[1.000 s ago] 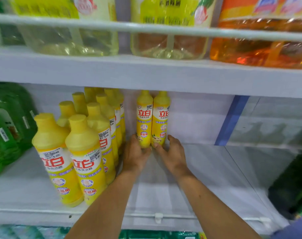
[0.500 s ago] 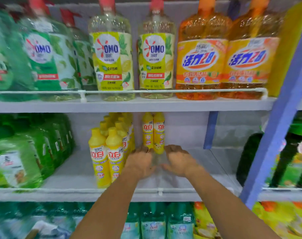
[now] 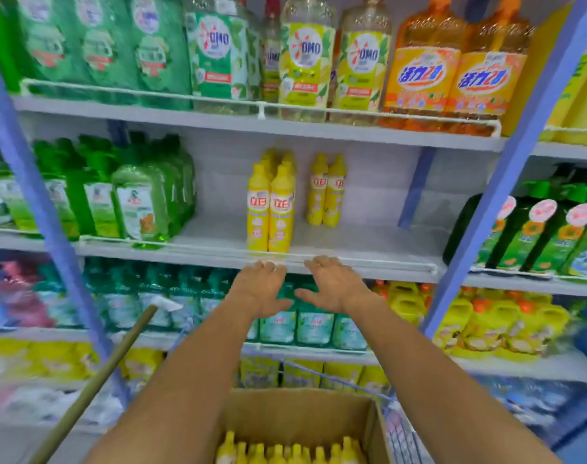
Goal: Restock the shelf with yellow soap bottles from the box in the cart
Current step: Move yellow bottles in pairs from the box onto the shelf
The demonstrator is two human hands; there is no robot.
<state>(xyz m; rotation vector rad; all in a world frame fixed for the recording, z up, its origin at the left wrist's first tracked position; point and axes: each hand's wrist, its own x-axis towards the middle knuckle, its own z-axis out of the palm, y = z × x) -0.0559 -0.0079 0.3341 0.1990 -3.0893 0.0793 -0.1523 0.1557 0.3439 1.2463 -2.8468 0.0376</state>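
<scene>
Two yellow soap bottles (image 3: 326, 192) stand side by side toward the back of the middle shelf (image 3: 359, 244). A denser row of the same yellow bottles (image 3: 271, 204) stands to their left, reaching the shelf front. My left hand (image 3: 260, 286) and my right hand (image 3: 334, 284) hover empty, fingers spread, just in front of and below the shelf's front rail. At the bottom, an open cardboard box (image 3: 305, 411) holds several yellow bottles (image 3: 292, 452).
Green bottles (image 3: 141, 199) fill the shelf's left side, dark green ones (image 3: 533, 229) the bay to the right. Large detergent bottles (image 3: 362, 61) line the shelf above. A wooden handle (image 3: 94, 386) slants at lower left. Blue uprights (image 3: 506, 182) frame the bay.
Both hands have let go of the two bottles and drawn back out of the shelf. The view has pulled away and down, bringing the box into sight.
</scene>
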